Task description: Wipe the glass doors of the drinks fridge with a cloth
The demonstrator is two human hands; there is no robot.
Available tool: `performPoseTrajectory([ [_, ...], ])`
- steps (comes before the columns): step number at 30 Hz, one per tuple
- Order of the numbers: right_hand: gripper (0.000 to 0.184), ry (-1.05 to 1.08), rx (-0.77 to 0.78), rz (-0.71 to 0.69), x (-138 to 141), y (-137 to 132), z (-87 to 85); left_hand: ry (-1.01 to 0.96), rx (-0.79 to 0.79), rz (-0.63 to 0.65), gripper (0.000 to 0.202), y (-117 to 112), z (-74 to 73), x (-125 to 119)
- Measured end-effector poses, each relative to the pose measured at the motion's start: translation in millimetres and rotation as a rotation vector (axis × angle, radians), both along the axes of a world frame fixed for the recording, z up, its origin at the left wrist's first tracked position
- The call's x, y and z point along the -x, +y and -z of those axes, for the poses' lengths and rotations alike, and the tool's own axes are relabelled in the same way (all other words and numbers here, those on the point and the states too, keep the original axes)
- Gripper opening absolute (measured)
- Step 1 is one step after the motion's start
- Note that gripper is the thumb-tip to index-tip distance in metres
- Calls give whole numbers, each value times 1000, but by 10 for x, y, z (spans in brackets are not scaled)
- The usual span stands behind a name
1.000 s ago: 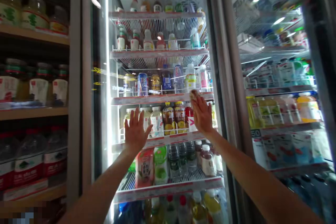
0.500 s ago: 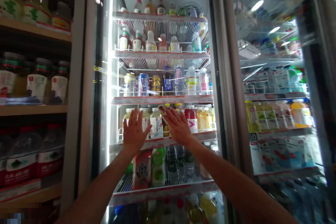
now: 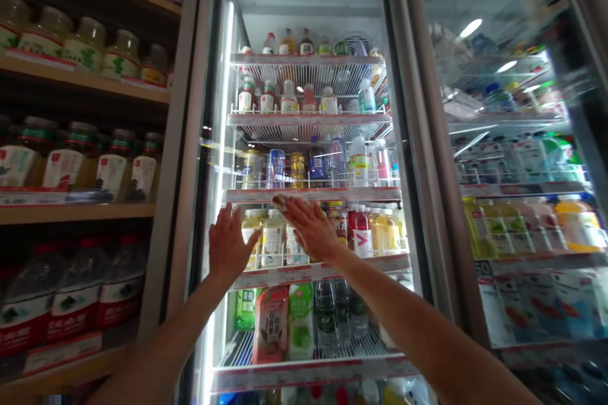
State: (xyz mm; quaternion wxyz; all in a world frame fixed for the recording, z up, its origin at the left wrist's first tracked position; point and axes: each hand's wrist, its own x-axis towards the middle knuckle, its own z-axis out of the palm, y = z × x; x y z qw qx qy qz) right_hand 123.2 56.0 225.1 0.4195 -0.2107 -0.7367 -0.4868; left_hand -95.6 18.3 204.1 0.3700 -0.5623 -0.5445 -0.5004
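Both arms reach forward to the glass door [image 3: 304, 19] of a lit drinks fridge. My left hand [image 3: 230, 247] is open, palm toward the door near its left edge, fingers spread and thumb apart. My right hand [image 3: 311, 228] lies flattened over a crumpled, whitish-brown cloth [image 3: 280, 202], which peeks out at its fingertips. That hand presses the cloth toward the glass; most of the cloth is hidden beneath the palm. Behind the hands, inside the fridge, stand juice bottles [image 3: 273, 237] and a red-drink bottle [image 3: 361, 231].
Open wooden shelves [image 3: 80, 212] with several bottles stand at the left. A metal door frame [image 3: 420, 139] separates this door from another glass-fronted fridge [image 3: 522, 190] on the right. Lower down are a red carton [image 3: 270, 326] and dark water bottles [image 3: 327, 313].
Both hands have shifted left across the door relative to the shelves behind, the right hand with the cloth. The view has tilted, showing more of the left shelves and the door's top.
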Motion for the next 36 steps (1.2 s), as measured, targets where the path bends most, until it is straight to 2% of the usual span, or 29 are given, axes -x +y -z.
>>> performPoseTrajectory([
  [2, 65, 126, -27, 26, -320, 30, -166, -43, 18, -20, 70, -27, -67, 82],
  [4, 60, 413, -54, 34, -591, 82, -413, -78, 50, -30, 72, -38, -114, 156],
  [5, 59, 540, -59, 31, -638, 107, -523, -83, 66, -33, 72, -38, -126, 184],
  [7, 59, 640, -44, 11, -502, 132, -638, -76, 85, -42, 72, -29, -129, 218],
  [9, 60, 523, -14, -32, -131, 113, -574, -63, 88, -58, 72, -25, -117, 233],
  [11, 62, 296, 8, -69, 264, 68, -387, -46, 94, -76, 71, -35, -109, 246],
  [13, 63, 77, 13, -68, 461, 27, -201, -20, 88, -89, 70, -61, -121, 265],
  [14, 62, 6, 6, -52, 443, 17, -149, -7, 79, -93, 70, -76, -136, 276],
  [16, 61, -2, -18, -8, 191, 25, -165, 3, 63, -99, 70, -102, -179, 294],
  [19, 59, 304, -56, 54, -399, 73, -441, -16, 84, -115, 73, -113, -252, 291],
  [21, 58, 531, -54, 85, -613, 87, -649, -35, 125, -125, 76, -99, -284, 267],
  [22, 58, 598, -36, 103, -610, 81, -717, -40, 143, -129, 77, -90, -292, 251],
  [24, 58, 583, 32, 142, -389, 45, -743, -43, 162, -140, 80, -77, -295, 224],
  [28, 57, 141, 127, 126, 318, -71, -446, -18, 163, -172, 77, -97, -294, 208],
  [30, 57, -7, 111, 96, 395, -103, -310, -22, 168, -186, 75, -124, -309, 217],
  [31, 57, -17, 101, 97, 315, -103, -289, -26, 170, -186, 75, -138, -320, 223],
  [33, 55, 103, 91, 126, -40, -71, -357, -31, 169, -178, 75, -159, -344, 236],
  [36, 51, 522, 75, 167, -711, 5, -618, -46, 150, -179, 76, -168, -367, 240],
])
